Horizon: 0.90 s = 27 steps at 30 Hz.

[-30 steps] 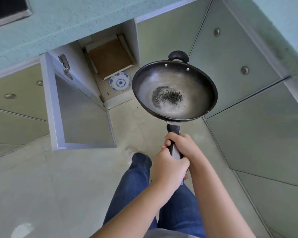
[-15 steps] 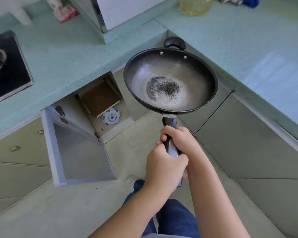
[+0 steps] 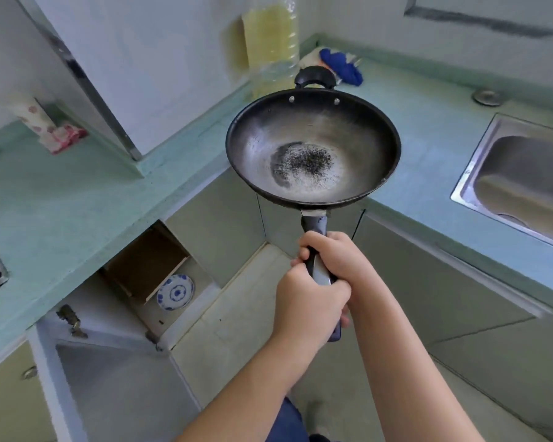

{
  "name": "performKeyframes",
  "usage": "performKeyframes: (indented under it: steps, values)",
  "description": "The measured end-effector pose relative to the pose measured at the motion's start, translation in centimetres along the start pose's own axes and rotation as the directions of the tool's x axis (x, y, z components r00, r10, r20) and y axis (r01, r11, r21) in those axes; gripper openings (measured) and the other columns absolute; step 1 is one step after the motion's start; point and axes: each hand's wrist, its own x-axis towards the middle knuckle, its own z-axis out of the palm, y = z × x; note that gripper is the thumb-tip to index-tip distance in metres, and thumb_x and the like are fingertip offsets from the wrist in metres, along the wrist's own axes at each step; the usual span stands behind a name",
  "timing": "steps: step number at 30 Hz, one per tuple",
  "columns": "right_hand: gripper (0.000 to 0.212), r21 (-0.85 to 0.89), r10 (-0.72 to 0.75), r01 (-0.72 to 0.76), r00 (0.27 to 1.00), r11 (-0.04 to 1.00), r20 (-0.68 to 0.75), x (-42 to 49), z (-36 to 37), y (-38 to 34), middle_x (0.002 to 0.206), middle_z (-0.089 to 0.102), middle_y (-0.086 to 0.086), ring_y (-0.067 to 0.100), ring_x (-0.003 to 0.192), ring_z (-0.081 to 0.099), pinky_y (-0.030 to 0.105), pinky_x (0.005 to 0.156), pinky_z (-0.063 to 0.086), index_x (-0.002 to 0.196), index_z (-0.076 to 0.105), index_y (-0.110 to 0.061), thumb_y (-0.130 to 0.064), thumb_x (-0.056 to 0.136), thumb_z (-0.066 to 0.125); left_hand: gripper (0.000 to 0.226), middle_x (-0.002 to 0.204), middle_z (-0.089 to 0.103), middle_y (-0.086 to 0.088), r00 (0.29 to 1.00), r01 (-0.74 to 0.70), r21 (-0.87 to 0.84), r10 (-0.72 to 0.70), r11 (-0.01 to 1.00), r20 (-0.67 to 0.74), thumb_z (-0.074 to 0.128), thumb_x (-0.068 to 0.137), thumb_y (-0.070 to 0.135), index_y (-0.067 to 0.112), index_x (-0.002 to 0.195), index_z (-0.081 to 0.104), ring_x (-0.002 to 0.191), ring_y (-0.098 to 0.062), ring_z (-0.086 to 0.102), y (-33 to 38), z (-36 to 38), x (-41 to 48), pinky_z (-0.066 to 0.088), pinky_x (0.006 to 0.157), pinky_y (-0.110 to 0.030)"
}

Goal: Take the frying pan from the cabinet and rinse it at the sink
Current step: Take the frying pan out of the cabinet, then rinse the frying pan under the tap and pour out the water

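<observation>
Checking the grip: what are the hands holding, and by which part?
The frying pan, by its long handle: right hand ahead, left hand behind.

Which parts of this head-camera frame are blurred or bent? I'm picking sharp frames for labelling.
Head view: the frying pan and both hands, left hand and right hand, are fairly sharp; the oil bottle behind is smeared by motion; the sink at the right edge is soft; the wide lens bends the countertop edges; light is even daylight, with a dull sheen inside the pan.
</observation>
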Motion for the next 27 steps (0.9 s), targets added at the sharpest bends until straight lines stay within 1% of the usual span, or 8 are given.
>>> performKeyframes:
  steps: [4,6,12,17,20,22,25,27]
  values:
    - [0.049,-0.041,-0.057,0.051,0.989,0.998,-0.136,0.9,-2.3,-2.6,0.042,0.052,0.002,0.025,0.056,0.053,0.036,0.067,0.043,0.029,0.051,-0.014,-0.003,0.077,0.051,0.017,0.041,0.055,0.000,0.990,-0.047,-0.018,0.049,0.999,0.132,0.054,0.073,0.005,0.008,0.090,0.053,0.030,-0.017,0.052,2.4,1.5,2.2,0.037,0.036,-0.015]
    - [0.048,-0.054,-0.081,0.071,0.976,0.996,-0.203,1.1,-3.6,-3.9,0.041,0.052,0.001,0.023,0.050,0.054,0.032,0.063,0.045,0.031,0.050,-0.016,-0.003,0.078,0.051,0.016,0.038,0.053,0.001,0.975,-0.077,-0.034,0.083,0.996,0.205,0.055,0.074,0.004,0.008,0.089,0.053,0.029,-0.015,0.051,3.5,2.3,3.0,0.035,0.035,-0.014]
    - [0.039,-0.048,-0.151,0.143,0.904,0.989,-0.399,0.9,-7.2,-5.9,0.037,0.051,-0.001,0.016,0.042,0.058,0.023,0.051,0.047,0.042,0.048,-0.008,0.000,0.080,0.049,0.014,0.047,0.054,-0.004,0.895,-0.163,-0.024,0.158,0.986,0.418,0.056,0.075,0.004,0.010,0.086,0.051,0.026,-0.011,0.047,5.3,4.9,4.9,0.033,0.033,-0.014]
    - [0.035,-0.001,-0.153,0.176,0.849,0.984,-0.505,0.7,-10.8,-5.4,0.037,0.049,0.000,0.013,0.037,0.056,0.018,0.044,0.046,0.048,0.045,-0.006,0.003,0.081,0.048,0.013,0.043,0.052,-0.005,0.823,-0.189,-0.043,0.182,0.981,0.538,0.057,0.076,0.002,0.012,0.081,0.050,0.024,-0.011,0.043,5.5,7.9,5.9,0.032,0.032,-0.016]
    - [0.036,0.035,-0.148,0.199,0.825,0.979,-0.546,0.7,-13.5,-5.1,0.037,0.049,0.000,0.014,0.036,0.056,0.019,0.042,0.045,0.047,0.044,-0.006,0.004,0.081,0.046,0.015,0.041,0.052,-0.004,0.789,-0.186,-0.039,0.173,0.982,0.590,0.057,0.076,0.002,0.014,0.077,0.049,0.026,-0.013,0.045,5.4,10.3,6.3,0.033,0.033,-0.017]
    - [0.042,0.060,-0.144,0.213,0.814,0.975,-0.563,0.9,-15.7,-4.7,0.038,0.050,0.001,0.016,0.039,0.056,0.023,0.048,0.047,0.041,0.046,-0.010,0.004,0.080,0.046,0.014,0.038,0.053,0.000,0.777,-0.205,-0.022,0.176,0.978,0.604,0.058,0.075,0.002,0.014,0.076,0.050,0.028,-0.017,0.047,5.4,12.4,6.8,0.035,0.034,-0.020]
    - [0.053,0.109,-0.126,0.228,0.811,0.968,-0.571,1.7,-19.5,-4.3,0.040,0.049,0.002,0.017,0.040,0.056,0.030,0.055,0.046,0.031,0.047,-0.017,0.005,0.079,0.045,0.011,0.038,0.054,0.001,0.782,-0.206,0.006,0.161,0.979,0.602,0.058,0.073,0.004,0.013,0.076,0.053,0.032,-0.022,0.050,5.5,16.2,7.8,0.040,0.038,-0.025]
    - [0.051,0.132,-0.114,0.229,0.810,0.964,-0.575,2.1,-22.5,-4.3,0.038,0.049,0.002,0.017,0.038,0.055,0.029,0.054,0.046,0.034,0.046,-0.016,0.007,0.080,0.045,0.010,0.041,0.054,0.002,0.795,-0.195,0.024,0.143,0.981,0.590,0.059,0.070,0.006,0.013,0.075,0.054,0.034,-0.023,0.050,5.6,19.3,8.3,0.042,0.041,-0.028]
